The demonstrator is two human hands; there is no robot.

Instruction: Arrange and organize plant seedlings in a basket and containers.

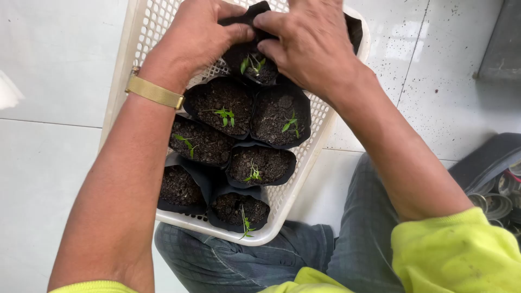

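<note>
Both arms are stretched forward and angled inward, so that the hands meet at the top of the view. The left hand (198, 35) is curled, knuckles up, its fingertips pinched together. The right hand (309, 43) is bent over opposite it, fingers pressed close. Both forearms are bare below yellow-green sleeves.

Basket (347, 116) top cut off; hands' fingers (274, 21) partly hidden behind bag (255, 62).

Soil bags (220, 111) pack the white basket (296, 182) edge to edge, blocking passage between them; bare floor tiles (49, 81) at the frame's left lie open.
</note>
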